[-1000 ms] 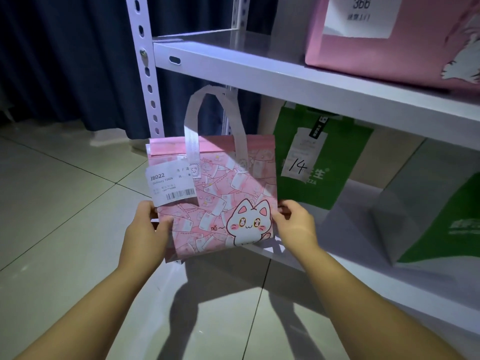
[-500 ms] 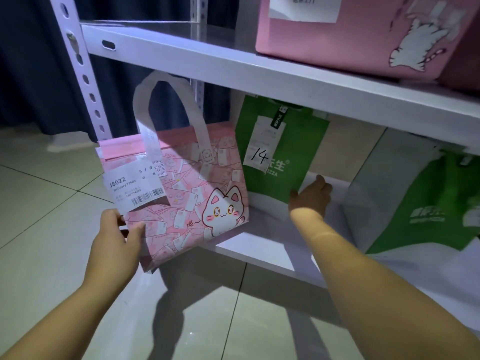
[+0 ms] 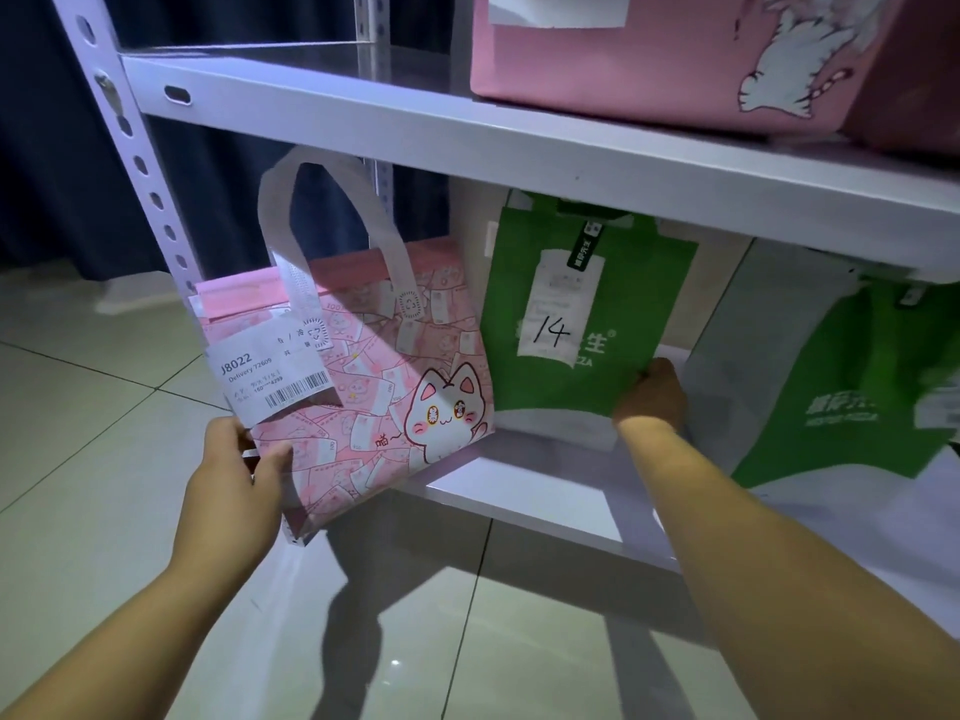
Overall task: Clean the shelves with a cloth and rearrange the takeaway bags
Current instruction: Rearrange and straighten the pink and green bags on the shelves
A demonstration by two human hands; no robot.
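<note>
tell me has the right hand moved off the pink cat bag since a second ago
Yes. The right hand left the pink cat bag and went rightward and deeper along the lower shelf, now gripping the lower right corner of the green bag marked 14.

I see the cat bag [image 3: 363, 387] at the left end of the lower shelf [image 3: 519, 491], its near corner hanging out past the shelf front over the floor [image 3: 78, 433]. My left hand [image 3: 234, 475] is at its lower left corner. Just right of it, further back on the same shelf, stands the bag marked 14 [image 3: 582, 314]; my right hand [image 3: 652, 394] is at its lower right corner. Another bag [image 3: 857, 387] leans to the right of that. On the upper shelf [image 3: 467, 142], to the right, sits a box-shaped bag [image 3: 649, 59]. The shelf post [image 3: 135, 163] is left of everything.
</note>
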